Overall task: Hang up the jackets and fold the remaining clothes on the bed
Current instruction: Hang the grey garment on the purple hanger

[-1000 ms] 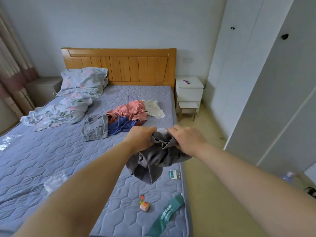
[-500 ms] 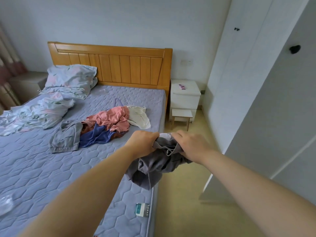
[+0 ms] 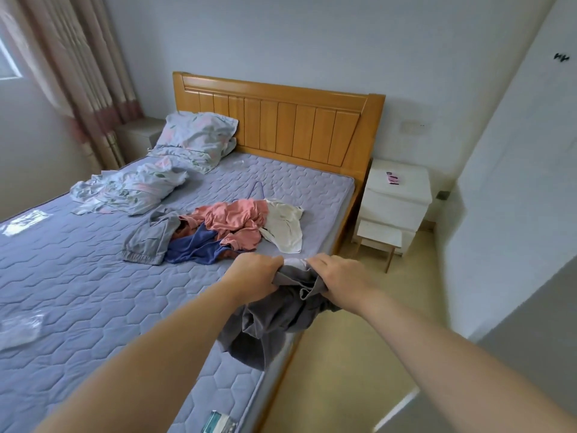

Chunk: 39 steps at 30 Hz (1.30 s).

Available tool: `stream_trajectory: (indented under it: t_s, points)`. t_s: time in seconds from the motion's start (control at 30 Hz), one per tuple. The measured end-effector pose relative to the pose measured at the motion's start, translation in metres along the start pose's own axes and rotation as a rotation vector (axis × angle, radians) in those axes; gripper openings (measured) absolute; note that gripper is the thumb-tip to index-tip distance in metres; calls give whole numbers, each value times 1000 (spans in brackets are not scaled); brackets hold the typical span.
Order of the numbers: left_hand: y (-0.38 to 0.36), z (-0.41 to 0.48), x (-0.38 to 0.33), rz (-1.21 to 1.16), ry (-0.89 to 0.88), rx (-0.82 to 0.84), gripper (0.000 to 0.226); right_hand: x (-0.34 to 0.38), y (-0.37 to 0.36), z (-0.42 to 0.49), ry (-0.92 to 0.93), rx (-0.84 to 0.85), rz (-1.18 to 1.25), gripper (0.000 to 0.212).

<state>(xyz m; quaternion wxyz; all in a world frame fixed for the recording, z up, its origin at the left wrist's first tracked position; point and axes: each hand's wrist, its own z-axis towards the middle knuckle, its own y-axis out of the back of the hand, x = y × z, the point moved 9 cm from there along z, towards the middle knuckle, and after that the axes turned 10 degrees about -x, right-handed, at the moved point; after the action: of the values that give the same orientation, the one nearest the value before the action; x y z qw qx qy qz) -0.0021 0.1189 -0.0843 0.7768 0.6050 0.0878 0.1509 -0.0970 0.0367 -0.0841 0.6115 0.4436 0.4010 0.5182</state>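
Holding: the left hand (image 3: 256,276) and the right hand (image 3: 340,279) each grip the bunched top edge of a dark grey garment (image 3: 271,320), with fingers curled into the cloth and the hands near each other.
Garment position: it hangs crumpled below both hands, over the right edge of the bed (image 3: 78,292). Contact with the mattress cannot be told.
Remaining clothes: a pile lies on the mattress beyond the hands. It holds a light grey garment (image 3: 150,239), a blue garment (image 3: 193,248), a pink garment (image 3: 234,220) and a white garment (image 3: 285,226), which overlap or touch.
Bedding: a floral pillow (image 3: 199,132) leans on the wooden headboard (image 3: 281,126), with a rumpled floral sheet (image 3: 131,189) just beside it.
Loose items: a clear plastic bag (image 3: 18,329) lies at the left, and a small box (image 3: 218,421) lies at the near mattress edge.
Bedside: a white nightstand (image 3: 396,195) stands right of the headboard, with a stool (image 3: 379,237) in front.
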Motion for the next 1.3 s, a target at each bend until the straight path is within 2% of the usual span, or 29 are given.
stream_trajectory:
  t_s: [0.1,0.33,0.43,0.53,0.57,0.63,0.7,0.73,1.0,1.3]
  points:
    - [-15,7,39,21,63,28,18,9,-21,41,70,-29,63,37]
    - [-74,62,145,-59,216,-21,21,-11,-87,159,202,-12,31,50]
    - [-97,79,192,-91,396,-72,22,-14,-119,225,344,-3,-70,52]
    - [-115,89,234,-165,730,-161,24,-16,-142,293,370,-33,-185,60]
    - [-126,90,245,-257,868,-174,27,-21,-147,315,322,-43,-167,66]
    - [-166,95,255,-632,1095,-156,39,-39,-164,349,181,-17,-138,74]
    - [-213,104,247,-1021,1188,-44,58,-64,-196,368,49,94,-130,80]
    - [-232,106,243,-1110,1202,16,65,-74,-211,372,14,142,-122,83]
    - [-342,115,269,-939,1340,239,52,-127,-357,367,-4,459,-65,70]
    - [-460,143,262,-922,1644,301,54,-185,-492,374,138,703,87,65]
